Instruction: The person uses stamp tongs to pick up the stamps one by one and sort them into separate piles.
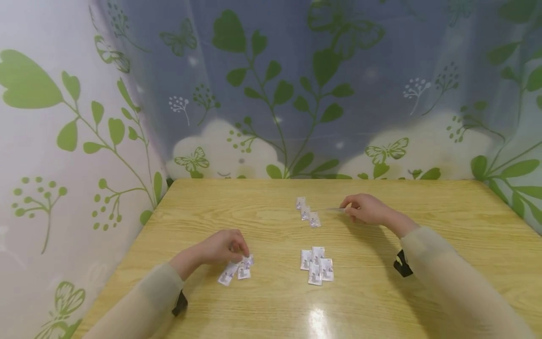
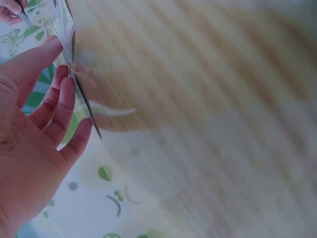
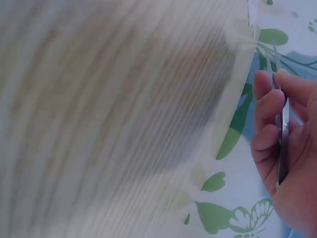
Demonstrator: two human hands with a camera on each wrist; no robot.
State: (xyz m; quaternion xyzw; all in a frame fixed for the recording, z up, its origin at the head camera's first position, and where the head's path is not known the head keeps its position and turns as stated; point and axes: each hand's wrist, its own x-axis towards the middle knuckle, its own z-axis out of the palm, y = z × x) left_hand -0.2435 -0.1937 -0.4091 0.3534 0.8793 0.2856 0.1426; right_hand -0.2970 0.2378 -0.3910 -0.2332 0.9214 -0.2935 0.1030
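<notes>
Head camera peering forward and down over the table (image 1: 262, 306), left wrist camera close in, left hand (image 2: 39, 129) at frame left, right wrist's equally close, right hand (image 3: 290, 131) at frame right, also caught upper left in the left wrist view

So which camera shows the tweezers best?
The right wrist view: the tweezers appear large there, gripped in the right hand, with much of their length showing. The head view shows only a thin sliver jutting from that hand; the left wrist view has just a small, blurred bit in the top left corner.
</notes>
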